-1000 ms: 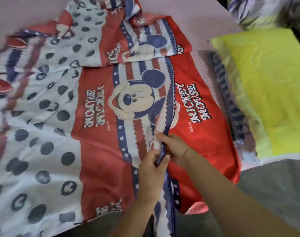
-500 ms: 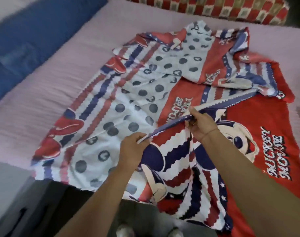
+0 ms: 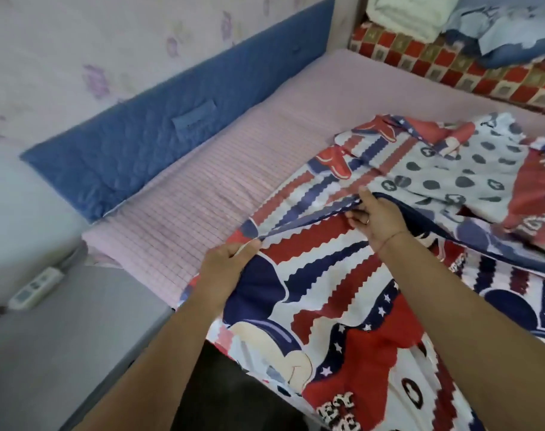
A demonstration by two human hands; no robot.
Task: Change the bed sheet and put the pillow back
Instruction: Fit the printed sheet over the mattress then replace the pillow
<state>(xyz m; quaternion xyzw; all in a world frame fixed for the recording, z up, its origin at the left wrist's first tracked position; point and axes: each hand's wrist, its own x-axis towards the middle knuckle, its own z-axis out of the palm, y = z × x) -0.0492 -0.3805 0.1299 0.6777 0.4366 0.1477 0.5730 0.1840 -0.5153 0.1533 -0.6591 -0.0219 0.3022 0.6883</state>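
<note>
A red, white and navy cartoon-print bed sheet (image 3: 342,293) lies bunched over the right half of a pink checked mattress (image 3: 209,194). My left hand (image 3: 224,265) pinches the sheet's hem near its left end. Further along the same hem, my right hand (image 3: 377,214) grips the fold, so the edge runs taut between both hands. Part of the sheet hangs over the bed's near side. No pillow shows in this view.
A blue quilted pad (image 3: 159,141) leans against the floral wall at the left. A white remote (image 3: 35,287) lies on a grey surface beside the bed. A red checked cover (image 3: 451,63) with folded cloths (image 3: 411,14) on it borders the far end.
My view has swung left, away from the yellow pillow. Both hands have travelled along the sheet's hem toward its left end and now sit wider apart.
</note>
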